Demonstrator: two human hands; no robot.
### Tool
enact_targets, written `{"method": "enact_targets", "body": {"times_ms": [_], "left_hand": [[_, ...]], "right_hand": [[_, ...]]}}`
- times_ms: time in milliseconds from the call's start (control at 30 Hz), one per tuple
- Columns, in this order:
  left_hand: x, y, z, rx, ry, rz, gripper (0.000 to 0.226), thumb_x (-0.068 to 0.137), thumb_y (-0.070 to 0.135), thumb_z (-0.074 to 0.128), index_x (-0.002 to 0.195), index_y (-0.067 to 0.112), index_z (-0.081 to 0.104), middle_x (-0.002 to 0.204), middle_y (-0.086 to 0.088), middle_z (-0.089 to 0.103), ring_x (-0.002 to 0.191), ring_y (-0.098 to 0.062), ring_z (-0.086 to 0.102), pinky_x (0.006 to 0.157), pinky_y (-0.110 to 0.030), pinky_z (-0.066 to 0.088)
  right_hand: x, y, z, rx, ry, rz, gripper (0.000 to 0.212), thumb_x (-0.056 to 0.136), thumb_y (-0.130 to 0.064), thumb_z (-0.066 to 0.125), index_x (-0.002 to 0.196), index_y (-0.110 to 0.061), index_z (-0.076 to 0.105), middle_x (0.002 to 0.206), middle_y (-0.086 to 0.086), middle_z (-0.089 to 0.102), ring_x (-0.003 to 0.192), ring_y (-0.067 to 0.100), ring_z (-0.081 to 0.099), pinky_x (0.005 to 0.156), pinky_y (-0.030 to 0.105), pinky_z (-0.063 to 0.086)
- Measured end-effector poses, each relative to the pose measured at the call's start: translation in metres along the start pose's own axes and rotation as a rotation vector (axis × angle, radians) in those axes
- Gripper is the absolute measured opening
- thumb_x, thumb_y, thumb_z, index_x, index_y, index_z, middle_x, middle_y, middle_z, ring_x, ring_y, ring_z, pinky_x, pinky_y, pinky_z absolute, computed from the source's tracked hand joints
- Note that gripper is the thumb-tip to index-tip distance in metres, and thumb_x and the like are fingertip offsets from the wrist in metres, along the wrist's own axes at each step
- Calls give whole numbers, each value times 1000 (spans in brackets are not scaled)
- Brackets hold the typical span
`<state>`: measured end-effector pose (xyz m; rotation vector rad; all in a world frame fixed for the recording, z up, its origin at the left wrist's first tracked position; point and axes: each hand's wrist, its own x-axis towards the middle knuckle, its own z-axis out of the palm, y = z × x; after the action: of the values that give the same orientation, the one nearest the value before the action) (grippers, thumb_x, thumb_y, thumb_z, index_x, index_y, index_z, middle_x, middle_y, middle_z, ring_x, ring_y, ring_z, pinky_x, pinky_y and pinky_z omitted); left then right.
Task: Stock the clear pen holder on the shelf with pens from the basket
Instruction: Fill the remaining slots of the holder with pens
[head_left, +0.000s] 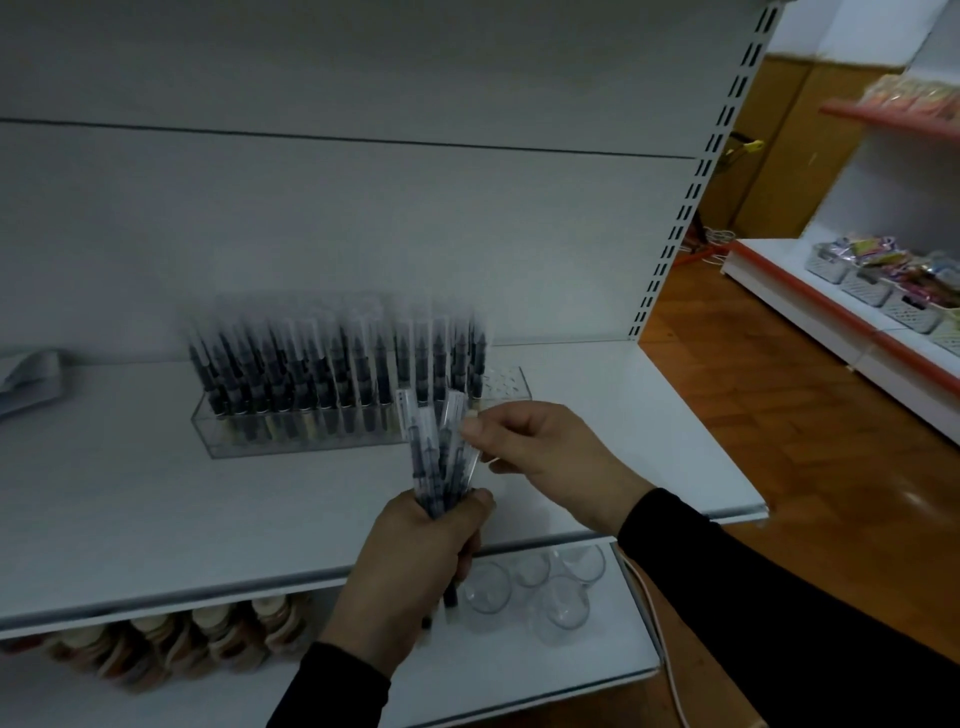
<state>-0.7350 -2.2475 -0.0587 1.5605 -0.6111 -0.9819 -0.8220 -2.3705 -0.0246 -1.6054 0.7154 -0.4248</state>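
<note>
White shelf (208, 499) — left hand (415, 566) clenches pen bundle (434, 467); right hand (540, 457) pinches one pen.

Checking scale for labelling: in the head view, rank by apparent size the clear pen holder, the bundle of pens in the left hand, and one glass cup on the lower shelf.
1. Clear pen holder, plainly largest.
2. Bundle of pens held in the left hand.
3. Glass cup, smallest.
The bundle is partly hidden by the fingers, so its full length is unsure.

Clear pen holder (291, 434) standing on the shelf (156, 499) near its back edge, nearly full of upright dark pens (332, 364); right end empty.
</note>
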Motion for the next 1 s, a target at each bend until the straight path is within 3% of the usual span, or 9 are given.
{"method": "enact_targets", "body": {"times_ms": [233, 433, 567, 667, 900, 1000], "left_hand": [[0, 1, 7, 2, -19, -28, 36, 90, 23, 64, 62, 7, 48, 43, -1, 45, 36, -12, 39, 40, -19, 33], [2, -1, 4, 35, -3, -51, 39, 91, 25, 62, 58, 8, 49, 44, -5, 45, 39, -15, 40, 43, -24, 35], [3, 0, 5, -78, 60, -56, 25, 92, 18, 59, 79, -4, 61, 49, -1, 49, 40, -13, 40, 41, -25, 35], [5, 1, 4, -119, 91, -31, 29, 92, 16, 59, 95, -13, 60, 54, -4, 53, 44, -16, 41, 43, -27, 35], [7, 1, 0, -181, 151, -8, 27, 89, 21, 63, 80, -4, 65, 57, -11, 54, 47, -21, 45, 52, -31, 36], [8, 4, 0, -246, 166, 16, 23, 90, 17, 62, 85, -5, 64, 57, -9, 53, 47, -19, 44, 50, -30, 36]], "right_hand": [[11, -2, -17, 224, 154, 43, 21, 90, -18, 66, 99, 1, 73, 77, 7, 64, 71, 12, 60, 69, 18, 54], [23, -27, -41, 407, 375, -89, 16, 91, -19, 66, 82, -7, 69, 72, 6, 64, 66, 13, 60, 65, 20, 55], [35, -41, -49, 303, 494, -234, 17, 93, -21, 63, 89, -7, 71, 74, 6, 66, 69, 13, 61, 70, 21, 56], [44, -49, -51, 188, 548, -320, 14, 94, -21, 62, 93, -11, 72, 74, 2, 69, 71, 12, 64, 75, 24, 58], [62, -49, -49, -41, 597, -413, 13, 95, -24, 61, 91, -18, 72, 78, -2, 71, 73, 8, 67, 78, 27, 59], [65, -46, -47, -75, 585, -418, 12, 95, -23, 61, 90, -20, 71, 79, -3, 71, 74, 9, 68, 78, 28, 60]]}}
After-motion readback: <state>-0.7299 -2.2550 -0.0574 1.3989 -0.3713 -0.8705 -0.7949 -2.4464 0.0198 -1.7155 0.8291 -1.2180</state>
